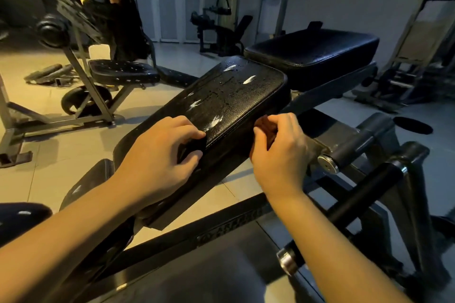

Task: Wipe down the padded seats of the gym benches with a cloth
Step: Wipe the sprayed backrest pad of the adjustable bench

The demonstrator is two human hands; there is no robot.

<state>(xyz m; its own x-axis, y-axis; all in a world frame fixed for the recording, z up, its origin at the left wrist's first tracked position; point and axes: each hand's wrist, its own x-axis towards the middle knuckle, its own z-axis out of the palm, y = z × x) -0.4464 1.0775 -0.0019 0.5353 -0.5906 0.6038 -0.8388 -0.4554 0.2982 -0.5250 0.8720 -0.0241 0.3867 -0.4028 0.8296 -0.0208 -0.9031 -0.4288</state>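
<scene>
A long black padded bench seat [234, 96] slopes up from the near left to the middle, and wet droplets and shiny streaks cover its top. My left hand [160, 155] lies on the near end of this pad, with its thumb and bent fingers gripping the pad there. My right hand [280, 152] is at the pad's right side edge and pinches a reddish-brown cloth [264, 128] against it. Most of the cloth is hidden behind the fingers. A second black pad [315, 49] sits level just beyond the first.
The bench's dark steel frame [221, 226], a black roller bar [357, 204] and a chrome-capped pivot [327, 166] lie under and to the right of my hands. Another machine with a dotted seat [123, 72] stands at the left on the tiled floor. More gym equipment lines the far wall.
</scene>
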